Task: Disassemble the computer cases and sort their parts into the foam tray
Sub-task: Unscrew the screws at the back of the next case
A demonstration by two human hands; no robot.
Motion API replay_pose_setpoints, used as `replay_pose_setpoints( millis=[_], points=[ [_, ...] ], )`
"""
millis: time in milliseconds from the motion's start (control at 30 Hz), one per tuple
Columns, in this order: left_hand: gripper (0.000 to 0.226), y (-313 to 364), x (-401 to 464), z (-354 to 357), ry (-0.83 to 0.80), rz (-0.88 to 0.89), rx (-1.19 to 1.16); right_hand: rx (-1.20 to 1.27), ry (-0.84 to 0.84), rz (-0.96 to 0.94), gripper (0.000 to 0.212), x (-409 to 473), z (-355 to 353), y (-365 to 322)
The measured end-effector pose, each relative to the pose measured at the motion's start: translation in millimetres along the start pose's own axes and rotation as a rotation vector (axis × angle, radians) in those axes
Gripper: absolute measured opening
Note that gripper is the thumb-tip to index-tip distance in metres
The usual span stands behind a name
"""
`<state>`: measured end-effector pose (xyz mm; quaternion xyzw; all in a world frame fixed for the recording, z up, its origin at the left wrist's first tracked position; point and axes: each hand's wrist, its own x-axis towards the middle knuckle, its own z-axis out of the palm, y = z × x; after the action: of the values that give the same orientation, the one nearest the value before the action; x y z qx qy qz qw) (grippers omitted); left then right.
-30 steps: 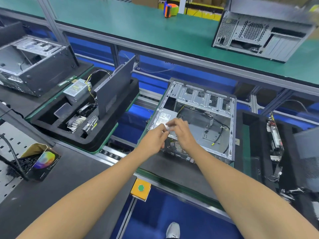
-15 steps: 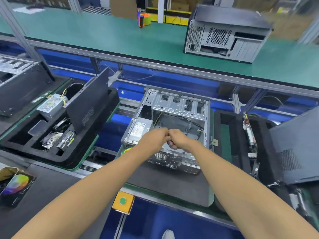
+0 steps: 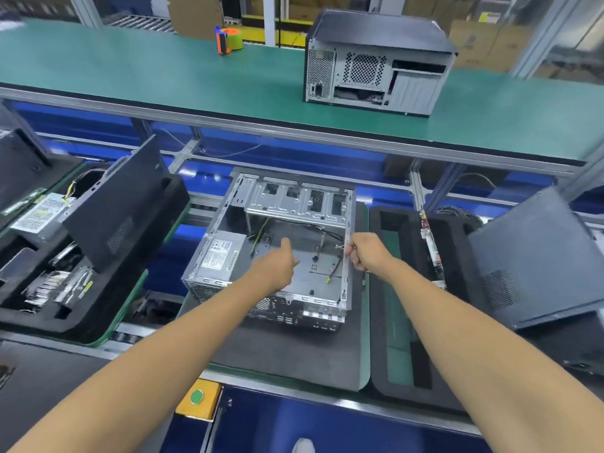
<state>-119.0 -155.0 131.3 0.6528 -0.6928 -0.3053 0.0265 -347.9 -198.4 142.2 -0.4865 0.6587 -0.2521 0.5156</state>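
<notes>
Fingers (image 3: 354,256) of the right hand (image 3: 367,251) were curled into a pinch around something tiny and metallic, a screw maybe, too small to really tell, right at the right wall of the open computer case (image 3: 277,243). The left hand (image 3: 277,264) hovered over the middle of the case with its fingers curled in and one pointing forward, holding nothing as far as the head view showed.

The case sat dead centre on a dark mat (image 3: 287,351), open side up, with a grey power supply (image 3: 219,256) still in its 9 o'clock corner and a few loose cables (image 3: 330,277) on the floor of it.

At 3 o'clock from the case, just beside the mat, lay a black foam tray (image 3: 382,338) with a circuit board (image 3: 431,246) standing in a slot and a dark side panel (image 3: 536,259) leaning on its far end. At 9 o'clock there was another foam tray (image 3: 75,325) holding a second power supply (image 3: 39,215), some metal parts (image 3: 55,284) and a black panel (image 3: 121,204) propped up.

Up at 12 o'clock, on the green bench (image 3: 163,76), stood a closed computer case (image 3: 376,63) and a tape dispenser (image 3: 228,39). A yellow box with a green button (image 3: 197,397) sat at 6 o'clock.
</notes>
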Motion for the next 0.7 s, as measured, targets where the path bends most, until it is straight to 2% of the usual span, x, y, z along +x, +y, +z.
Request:
replay_pose_setpoints(
  millis=[167,300,400,500,567,700],
  points=[
    [0.026,12,5,6,-0.019,-0.031,-0.066,-0.116,0.115,0.184,0.032,-7,-47,48],
    [0.016,17,5,9,-0.029,-0.032,-0.041,-0.232,0.128,0.347,0.029,-9,-68,82],
    [0.013,15,4,12,-0.01,-0.023,-0.061,-0.345,0.098,0.418,0.042,-6,-70,97],
    [0.014,9,3,14,0.007,-0.05,-0.092,-0.541,0.14,0.347,0.043,-6,-62,90],
    [0.022,2,3,15,0.015,-0.087,-0.14,-0.646,0.196,0.252,0.041,-4,-50,76],
    [0.06,-9,-4,13,0.166,-0.196,-0.323,-0.688,0.39,-0.02,0.026,3,-15,42]
  ],
)
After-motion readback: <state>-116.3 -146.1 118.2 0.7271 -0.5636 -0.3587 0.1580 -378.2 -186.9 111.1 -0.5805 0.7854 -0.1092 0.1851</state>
